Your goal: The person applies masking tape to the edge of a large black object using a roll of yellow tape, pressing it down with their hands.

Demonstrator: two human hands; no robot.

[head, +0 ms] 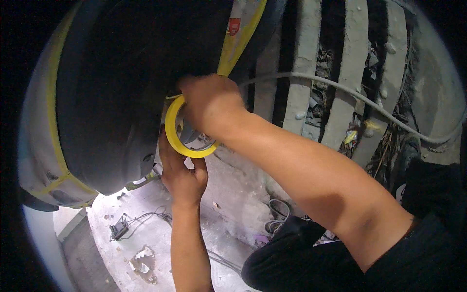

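A roll of yellow masking tape [171,133] hangs at the edge of a large dark panel [109,95], which looks like part of a vehicle body. Below the roll, my left hand [184,175] reaches up, its fingers against the panel edge and its thumb by the roll's lower rim. My right hand [213,102] is at the roll's upper right side, slightly blurred; its fingertips are hidden, so its grip is unclear. Yellow tape [239,45] runs along a strip above my right hand, and more yellow tape [54,120] lines the panel's left side.
Concrete slats [304,54] with debris in their gaps lie at upper right, crossed by a grey hose [339,85]. On the pale floor below are a small dark device with a cable [119,230], broken flakes [145,261] and a coiled cable [275,222]. My dark-clothed knee [281,255] is lower right.
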